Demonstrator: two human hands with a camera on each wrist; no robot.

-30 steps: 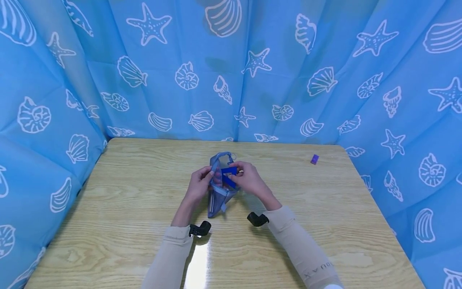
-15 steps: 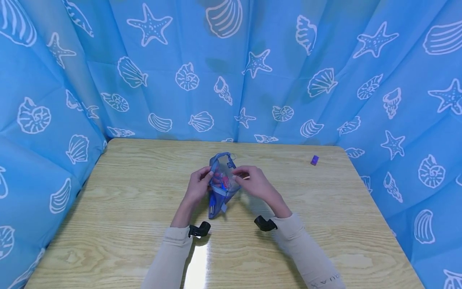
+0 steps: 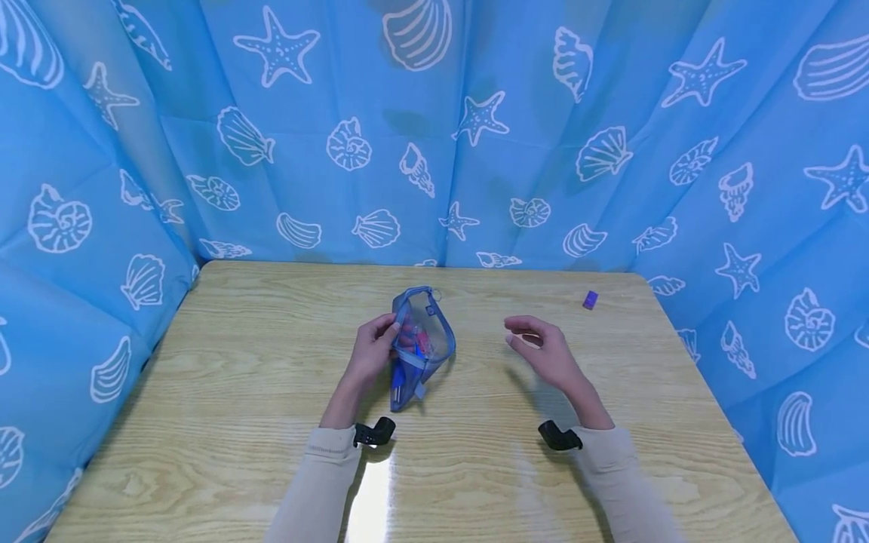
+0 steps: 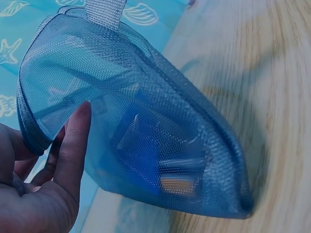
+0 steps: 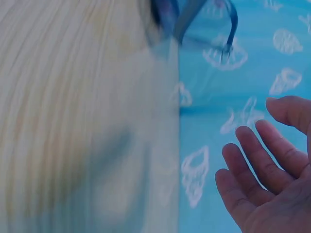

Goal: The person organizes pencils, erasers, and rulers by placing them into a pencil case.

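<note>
A blue see-through mesh zip pouch (image 3: 440,338) stands with its mouth open near the middle of the table. My left hand (image 3: 373,345) pinches the left side of its rim; in the left wrist view the thumb (image 4: 73,150) lies along the outside of the mesh. Through the mesh shows a dark blue item (image 4: 141,145) with silvery and orange parts near the bottom, its kind blurred. Red and blue bits (image 3: 422,343) also lie within. To the right of the pouch, my right hand (image 3: 546,351) hovers over the table with fingers loosely bent, holding nothing.
A small purple object (image 3: 591,300) lies at the back right of the wooden table (image 3: 237,362). A blue curtain (image 3: 407,188) with white shells and starfish stands behind and along both sides. Black wrist cameras (image 3: 560,436) sit at both cuffs.
The blue piece that my right hand held at the pouch's mouth is now inside the pouch. My right hand has let go and moved right; my left hand stays at the rim.
</note>
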